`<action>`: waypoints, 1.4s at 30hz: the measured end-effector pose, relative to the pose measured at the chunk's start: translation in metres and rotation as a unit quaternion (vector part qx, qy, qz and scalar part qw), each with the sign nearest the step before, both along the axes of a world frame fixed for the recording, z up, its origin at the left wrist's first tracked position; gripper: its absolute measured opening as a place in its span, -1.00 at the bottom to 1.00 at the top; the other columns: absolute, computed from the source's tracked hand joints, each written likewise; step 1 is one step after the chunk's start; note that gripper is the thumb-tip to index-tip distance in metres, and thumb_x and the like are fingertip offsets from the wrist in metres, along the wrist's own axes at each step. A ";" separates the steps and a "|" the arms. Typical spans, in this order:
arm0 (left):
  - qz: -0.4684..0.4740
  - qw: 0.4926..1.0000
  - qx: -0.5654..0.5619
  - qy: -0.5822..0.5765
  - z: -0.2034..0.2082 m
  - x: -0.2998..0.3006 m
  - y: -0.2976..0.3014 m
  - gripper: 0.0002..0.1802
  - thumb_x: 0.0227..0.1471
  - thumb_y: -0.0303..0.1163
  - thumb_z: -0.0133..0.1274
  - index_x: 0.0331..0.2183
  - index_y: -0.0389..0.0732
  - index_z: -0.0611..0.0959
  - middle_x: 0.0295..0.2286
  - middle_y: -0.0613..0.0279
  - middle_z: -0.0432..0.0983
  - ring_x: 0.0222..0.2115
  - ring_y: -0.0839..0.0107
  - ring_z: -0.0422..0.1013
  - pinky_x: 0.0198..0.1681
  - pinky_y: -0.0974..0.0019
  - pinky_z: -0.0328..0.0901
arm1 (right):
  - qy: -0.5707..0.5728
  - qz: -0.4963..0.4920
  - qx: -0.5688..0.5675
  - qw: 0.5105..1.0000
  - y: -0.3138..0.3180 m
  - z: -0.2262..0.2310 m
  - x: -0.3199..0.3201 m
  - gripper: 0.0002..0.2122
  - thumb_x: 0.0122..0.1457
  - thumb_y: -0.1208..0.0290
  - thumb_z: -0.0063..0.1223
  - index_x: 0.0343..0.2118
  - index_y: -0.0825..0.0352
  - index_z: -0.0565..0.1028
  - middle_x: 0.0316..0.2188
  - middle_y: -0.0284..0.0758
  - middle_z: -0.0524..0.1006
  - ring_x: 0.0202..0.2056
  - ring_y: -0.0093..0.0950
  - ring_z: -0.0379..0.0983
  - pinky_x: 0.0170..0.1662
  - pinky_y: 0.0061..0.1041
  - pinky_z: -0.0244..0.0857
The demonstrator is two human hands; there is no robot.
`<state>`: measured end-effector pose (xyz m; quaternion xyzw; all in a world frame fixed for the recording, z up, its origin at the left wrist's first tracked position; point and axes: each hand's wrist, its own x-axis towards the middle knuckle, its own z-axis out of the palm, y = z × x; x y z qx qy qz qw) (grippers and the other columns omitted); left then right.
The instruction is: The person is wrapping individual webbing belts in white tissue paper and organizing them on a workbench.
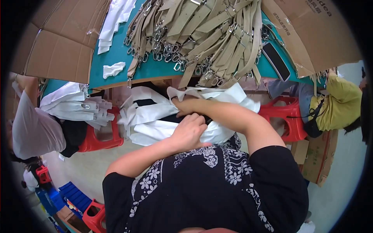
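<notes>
White fabric strips [153,132] lie heaped across my lap below the table edge, with black cloth showing between them. My right hand [182,106] reaches leftward over the heap, its fingers closed at a white strip [155,107]; the strip's folds partly hide the fingertips. Just nearer to me, my left hand [190,130] rests with bent, closed fingers against the strips and dark cloth. Whatever it holds, if anything, is hidden under the fingers. On the table beyond, a big pile of khaki straps [206,31] with metal rings and buckles hangs over the edge.
On the green table [108,75] lie a dark phone-like object [276,61], a small white scrap [114,70] and white strips [115,23]. Cardboard boxes [64,42] flank it. People sit either side by red stools [285,116]; more white strips [68,103] lie at the left.
</notes>
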<state>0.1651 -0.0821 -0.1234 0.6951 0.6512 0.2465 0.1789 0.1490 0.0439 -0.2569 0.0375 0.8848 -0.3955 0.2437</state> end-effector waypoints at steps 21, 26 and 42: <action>-0.078 0.865 -0.325 -0.374 0.071 -0.050 0.021 -0.42 -0.38 -0.27 0.34 -0.27 -0.35 0.51 -0.36 0.17 0.48 -0.31 0.45 0.37 -0.24 0.38 0.27 | 0.043 0.019 -0.261 0.964 0.053 0.184 0.090 -0.48 0.07 0.08 -0.02 0.01 0.36 0.29 -0.17 -0.13 0.44 -0.16 -0.30 0.40 -0.08 -0.43 0.24; -0.083 0.794 -0.432 -0.419 0.076 -0.038 0.036 -0.54 -0.37 -0.31 0.29 -0.35 -0.33 0.56 -0.47 0.23 0.51 -0.43 0.46 0.39 -0.28 0.43 0.26 | -0.286 0.171 -0.297 0.895 0.097 0.183 0.131 -0.20 -0.09 -0.19 0.06 0.08 0.37 0.20 -0.06 -0.17 0.38 -0.03 -0.35 0.31 0.04 -0.45 0.12; -0.082 0.728 -0.433 -0.525 0.039 -0.044 0.024 -0.55 -0.32 -0.51 0.27 -0.27 -0.37 0.52 -0.42 0.28 0.51 -0.41 0.56 0.40 -0.31 0.47 0.31 | -0.303 0.049 -0.407 0.860 0.101 0.140 0.171 -0.57 -0.01 0.16 0.16 -0.20 0.43 0.42 -0.31 -0.39 0.49 -0.26 -0.59 0.35 -0.16 -0.55 0.23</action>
